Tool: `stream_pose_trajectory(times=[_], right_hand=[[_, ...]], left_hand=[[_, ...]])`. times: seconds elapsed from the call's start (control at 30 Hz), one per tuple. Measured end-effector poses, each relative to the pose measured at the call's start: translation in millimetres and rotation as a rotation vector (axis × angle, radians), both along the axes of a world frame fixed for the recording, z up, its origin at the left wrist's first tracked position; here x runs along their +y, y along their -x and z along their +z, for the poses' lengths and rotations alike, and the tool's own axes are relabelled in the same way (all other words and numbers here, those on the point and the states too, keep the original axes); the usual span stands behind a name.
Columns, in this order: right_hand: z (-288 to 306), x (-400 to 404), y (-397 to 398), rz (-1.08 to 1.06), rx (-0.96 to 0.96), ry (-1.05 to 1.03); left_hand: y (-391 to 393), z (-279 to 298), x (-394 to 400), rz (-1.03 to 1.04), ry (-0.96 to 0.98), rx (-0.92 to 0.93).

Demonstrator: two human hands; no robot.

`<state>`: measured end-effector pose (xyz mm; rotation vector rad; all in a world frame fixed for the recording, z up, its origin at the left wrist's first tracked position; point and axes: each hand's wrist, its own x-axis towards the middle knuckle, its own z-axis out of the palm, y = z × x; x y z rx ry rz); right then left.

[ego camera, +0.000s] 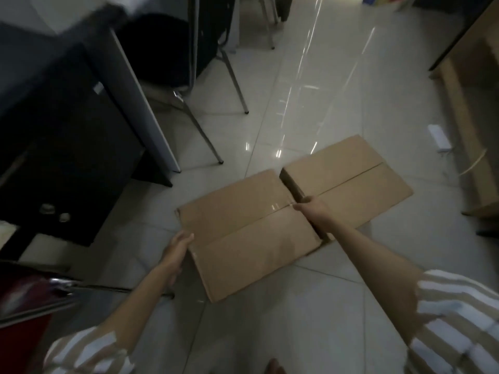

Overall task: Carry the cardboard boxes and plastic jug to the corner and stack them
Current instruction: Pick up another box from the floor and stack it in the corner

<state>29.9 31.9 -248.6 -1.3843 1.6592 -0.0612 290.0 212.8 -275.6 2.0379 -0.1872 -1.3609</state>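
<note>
Two cardboard boxes lie side by side on the tiled floor (310,306), both closed, flaps meeting along a centre seam. Near box (248,236): larger in view, seam covered with clear tape that catches the light. Far box (348,179): just beside the near one, with a narrow dark gap between them.

Left hand (176,248): pressed flat against the left side of the near box, fingers (186,237) straight and held together, thumb side up. Nothing is gripped; the palm faces the cardboard.

Right hand (314,209): at the gap between the two boxes, on the right edge of the near box near the taped seam. Fingers reach down into the gap and are hidden there, so whether they curl round the edge cannot be told.

Both forearms are bare; striped sleeves (459,319) show at the bottom corners. Whether the near box is lifted off the floor cannot be told. Plastic jug: not located in this view.

Surroundings: black cabinet (62,147) at left, a chair (172,49) with metal legs behind it, a white power strip (438,139) on the floor at right, wooden furniture (475,130) along the right edge. Image is dim and motion-blurred.
</note>
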Motion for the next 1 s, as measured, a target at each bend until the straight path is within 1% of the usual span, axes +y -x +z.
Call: stream_pose_trajectory(times=[0.07, 0.13, 0.2, 0.27, 0.33, 0.37, 0.4, 0.47, 0.5, 0.53, 0.6, 0.63, 0.67, 0.73, 0.8, 0.87, 1.0], right_hand=[[-53, -11, -1, 0.062, 0.070, 0.048], [-96, -18, -1, 0.111, 0.155, 0.083], [-123, -17, -2, 0.084, 0.195, 0.064], [-135, -8, -2, 0.061, 0.230, 0.070], [-138, 4, 0, 0.038, 0.274, 0.117], [-137, 8, 3, 0.017, 0.283, 0.096], [-138, 11, 9, 0.006, 0.279, 0.030], [-141, 14, 22, -0.016, 0.218, -0.170], [-144, 17, 27, -0.051, 0.146, -0.247], [-148, 21, 31, -0.102, 0.039, -0.278], [-161, 30, 32, -0.181, -0.212, -0.248], [-167, 36, 30, -0.212, -0.273, -0.211], [-172, 41, 29, -0.245, -0.294, -0.181], [-173, 46, 31, -0.288, -0.277, -0.177], [-163, 46, 34, -0.297, -0.287, -0.235], [-140, 46, 37, -0.304, -0.304, -0.252], [-71, 43, 40, -0.313, -0.342, -0.187]], left_hand=[[-5, -62, 5, 0.047, -0.027, 0.011], [-5, -112, 8, 0.105, -0.017, 0.014], [0, -141, 7, 0.131, 0.034, 0.017], [6, -157, 4, 0.140, 0.102, 0.002], [10, -160, 1, 0.201, 0.161, -0.051], [8, -157, 1, 0.223, 0.176, -0.089], [2, -155, 2, 0.223, 0.185, -0.135], [-19, -155, 7, 0.142, 0.145, -0.144], [-31, -156, 10, 0.085, 0.104, -0.100], [-41, -157, 11, 0.034, 0.080, -0.040], [-52, -163, 9, -0.018, 0.063, 0.076], [-53, -162, 7, -0.018, 0.071, 0.112], [-53, -162, 6, -0.011, 0.076, 0.137], [-51, -159, 5, -0.021, 0.054, 0.179], [-48, -144, 5, -0.052, 0.051, 0.209], [-50, -124, 3, -0.056, 0.041, 0.179], [-52, -59, -9, -0.088, 0.060, 0.173]])
